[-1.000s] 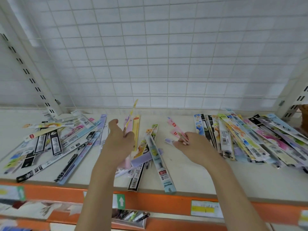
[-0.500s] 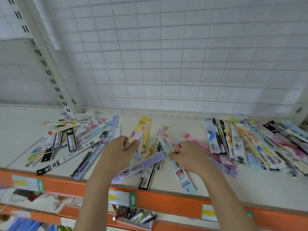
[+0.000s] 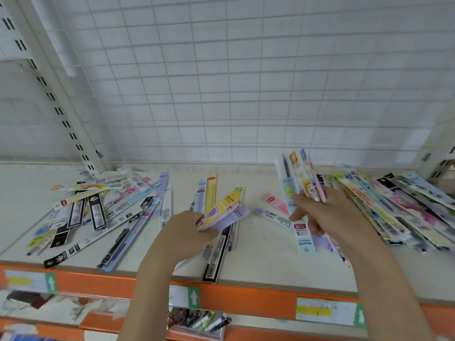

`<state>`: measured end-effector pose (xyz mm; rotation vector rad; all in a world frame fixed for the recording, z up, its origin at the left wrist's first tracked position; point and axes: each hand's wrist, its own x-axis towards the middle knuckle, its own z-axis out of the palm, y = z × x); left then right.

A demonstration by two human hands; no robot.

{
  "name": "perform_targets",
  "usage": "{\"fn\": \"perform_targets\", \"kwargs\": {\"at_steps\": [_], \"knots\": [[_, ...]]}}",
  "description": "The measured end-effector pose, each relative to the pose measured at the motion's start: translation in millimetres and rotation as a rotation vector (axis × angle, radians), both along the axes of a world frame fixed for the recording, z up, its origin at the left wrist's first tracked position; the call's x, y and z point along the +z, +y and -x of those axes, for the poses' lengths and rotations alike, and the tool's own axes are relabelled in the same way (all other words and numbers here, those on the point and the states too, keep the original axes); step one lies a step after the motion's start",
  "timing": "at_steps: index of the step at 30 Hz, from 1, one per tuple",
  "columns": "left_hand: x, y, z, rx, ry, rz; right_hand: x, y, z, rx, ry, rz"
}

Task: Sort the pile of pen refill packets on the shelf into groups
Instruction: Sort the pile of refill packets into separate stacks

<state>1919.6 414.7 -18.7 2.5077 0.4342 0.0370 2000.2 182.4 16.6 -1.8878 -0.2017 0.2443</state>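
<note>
Mid-sort on the shelf [image 3: 258, 262]. Left hand [image 3: 182, 232] grips 3 pastel packets [image 3: 225, 209]; right hand [image 3: 330, 215] fans upright packets [image 3: 298, 175], likely for comparison, beside the right group [image 3: 394, 205]; unsorted pile [image 3: 98, 207] far left.

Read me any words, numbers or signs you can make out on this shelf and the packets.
White up arrow on green: shelf-edge tags.
"SNOW", partly hidden: blue packet in the right hand.
Red logo patches, barcodes and other packet print: too blurred to read.
Yellow price label: unreadable.
</note>
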Motion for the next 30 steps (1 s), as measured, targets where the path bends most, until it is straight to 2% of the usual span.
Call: {"fn": "perform_targets", "kwargs": {"at_steps": [5, 10, 14, 18, 23, 30], "knots": [[14.2, 5.8, 3.5, 0.095, -0.119, 0.024, 0.9, 0.1, -0.9, -0.003, -0.006, -0.048], [16.2, 12.2, 6.2, 0.210, -0.186, 0.049, -1.9, 9.1, 0.3, -0.016, -0.034, -0.004], [12.7, 21.2, 6.5, 0.284, -0.196, 0.127, -12.5, 21.3, -4.5, 0.002, -0.105, 0.105], [8.0, 28.0, 5.4, 0.373, -0.207, 0.297, -24.2, 30.3, -8.7, -0.016, -0.087, 0.175], [0.0, 29.7, 1.2, 0.398, -0.198, 0.157, -26.4, 34.3, -10.9, 0.001, -0.054, 0.241], [-9.1, 32.1, -17.9, 0.410, -0.095, 0.047, -27.8, 35.2, -13.9, -0.012, -0.080, 0.348]]}}
